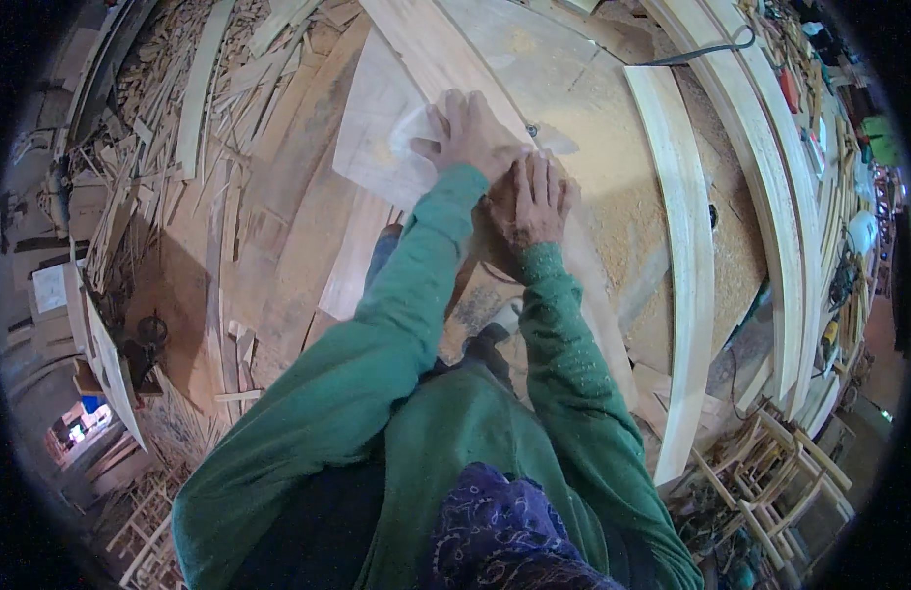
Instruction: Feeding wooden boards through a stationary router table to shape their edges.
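Note:
A long pale wooden board point(416, 44) runs from the far edge toward me and passes under my hands. My left hand point(470, 133) lies on it with fingers stretched forward and the thumb spread to the left. Just right of it and nearer me, my right hand point(536, 202) rests with its fingers extended side by side, palm down. The near end of the board is hidden beneath my hands. Below them is a grey, flat machine table point(377, 128) dusted with sawdust. A small dark bolt-like piece point(532, 130) sits just beyond my right fingertips.
A long pale plank point(679, 226) lies to the right, with longer planks point(770, 187) beyond it. Sawdust point(613, 138) covers the surface between. Heaped wood offcuts point(150, 88) fill the far left. Wooden frames point(770, 482) stand at the lower right. A dark cable point(706, 51) curves at the far right.

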Motion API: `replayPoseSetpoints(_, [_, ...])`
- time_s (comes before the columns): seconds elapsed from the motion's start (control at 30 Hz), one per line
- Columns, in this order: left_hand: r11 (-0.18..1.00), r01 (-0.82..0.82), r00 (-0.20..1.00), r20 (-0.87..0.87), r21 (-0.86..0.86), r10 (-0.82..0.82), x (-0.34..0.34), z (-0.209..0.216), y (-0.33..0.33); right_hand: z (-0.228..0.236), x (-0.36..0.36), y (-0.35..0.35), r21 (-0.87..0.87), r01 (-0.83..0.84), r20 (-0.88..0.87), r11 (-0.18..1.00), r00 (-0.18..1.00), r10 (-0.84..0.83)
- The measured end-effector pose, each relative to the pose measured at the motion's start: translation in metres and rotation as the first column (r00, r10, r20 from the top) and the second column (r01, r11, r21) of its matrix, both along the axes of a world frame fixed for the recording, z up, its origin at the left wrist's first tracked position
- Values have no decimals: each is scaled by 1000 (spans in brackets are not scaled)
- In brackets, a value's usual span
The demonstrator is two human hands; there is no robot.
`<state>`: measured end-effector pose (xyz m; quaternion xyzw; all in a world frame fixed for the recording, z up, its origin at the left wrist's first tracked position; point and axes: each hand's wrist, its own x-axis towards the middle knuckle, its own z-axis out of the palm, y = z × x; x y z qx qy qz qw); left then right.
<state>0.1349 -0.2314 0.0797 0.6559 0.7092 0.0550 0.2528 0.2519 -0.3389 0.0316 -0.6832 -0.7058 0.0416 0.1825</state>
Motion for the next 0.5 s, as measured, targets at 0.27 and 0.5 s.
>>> replayPoseSetpoints(0.27, [999,-5,1000,18,-44,5,-2,5,9,40,58,-132,-82,-65,-66,994,996,60])
replayPoseSetpoints(0.5, [998,27,999,-16,-48,-27,-10,-1,28,45,88,-220,-115,-108,-83,988,992,99])
